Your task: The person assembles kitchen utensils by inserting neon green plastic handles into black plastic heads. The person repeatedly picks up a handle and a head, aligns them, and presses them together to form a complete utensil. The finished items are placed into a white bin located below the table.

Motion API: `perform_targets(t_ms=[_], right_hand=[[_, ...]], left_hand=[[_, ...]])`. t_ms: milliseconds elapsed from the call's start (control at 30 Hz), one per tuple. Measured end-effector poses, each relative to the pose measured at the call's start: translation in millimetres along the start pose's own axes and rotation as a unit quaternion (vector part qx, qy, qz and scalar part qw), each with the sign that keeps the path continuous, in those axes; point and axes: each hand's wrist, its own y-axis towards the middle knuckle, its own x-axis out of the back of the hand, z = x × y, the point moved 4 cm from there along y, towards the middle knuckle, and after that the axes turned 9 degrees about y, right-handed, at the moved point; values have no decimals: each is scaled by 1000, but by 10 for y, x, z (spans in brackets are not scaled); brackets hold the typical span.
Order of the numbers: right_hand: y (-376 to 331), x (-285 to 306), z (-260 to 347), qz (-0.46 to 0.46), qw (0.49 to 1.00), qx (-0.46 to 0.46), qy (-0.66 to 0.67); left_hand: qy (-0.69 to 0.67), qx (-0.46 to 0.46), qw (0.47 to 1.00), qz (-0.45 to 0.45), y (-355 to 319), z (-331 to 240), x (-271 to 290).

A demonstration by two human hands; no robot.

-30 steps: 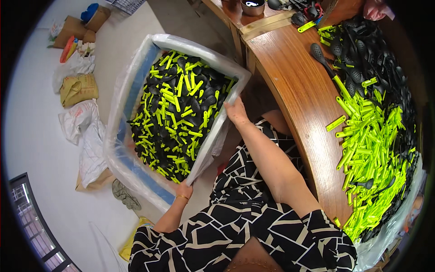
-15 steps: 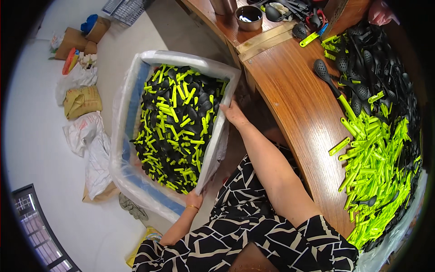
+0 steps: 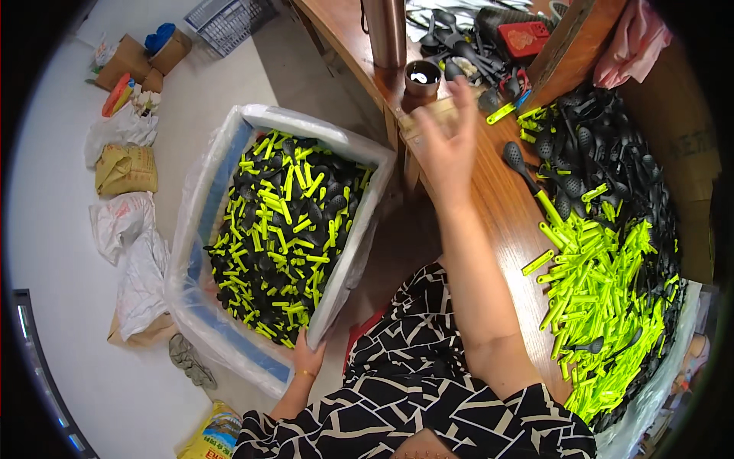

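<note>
A large blue-sided box (image 3: pixel 200 197) lined with clear plastic sits left of the table, heaped with black slotted spoon heads and lime-green handles (image 3: pixel 284 229). My left hand (image 3: pixel 308 358) grips its near rim, the fingers folded over the edge. My right hand (image 3: pixel 446 149) is raised above the far end of the wooden table (image 3: pixel 489 222), near a dark metal cup (image 3: pixel 422 79). Its fingers look spread and slightly blurred, and I see nothing in them. On the table's right lies a big pile of lime-green handles (image 3: pixel 589 298) with black slotted spoons (image 3: pixel 585 141) behind it.
A tall metal flask (image 3: pixel 384 34) stands beside the cup, with a red case (image 3: pixel 524 38) and loose black utensils nearby. An upright wooden board (image 3: pixel 573 53) borders the pile. Sacks (image 3: pixel 126 170), cartons (image 3: pixel 122 65) and a grey basket (image 3: pixel 228 27) line the left floor.
My right hand has let go of the box rim and risen over the table. My left hand still holds the box. The view has shifted a little.
</note>
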Motion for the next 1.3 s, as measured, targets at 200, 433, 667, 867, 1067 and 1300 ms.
perform_targets(t_ms=[200, 433, 667, 867, 1067, 1300], right_hand=[[-144, 795, 39, 52, 986, -159, -18], [-1788, 1551, 1559, 225, 905, -85, -349], [-2917, 2439, 2278, 64, 883, -109, -452], [-3348, 2869, 2602, -145, 890, -112, -418], [-2572, 3426, 2958, -133, 798, 27, -587], [-1312, 4137, 2727, -118, 720, 25, -683]], left_hand=[[43, -117, 987, -104, 556, -1244, 624], [-308, -359, 870, -141, 2380, -4345, 1113], [-203, -412, 839, -292, 3527, -5347, 916], [-141, -317, 909, -231, 3294, -5483, 1086], [-138, -324, 903, -246, 3482, -5313, 1238], [-187, -372, 881, -224, 3322, -5303, 1557]])
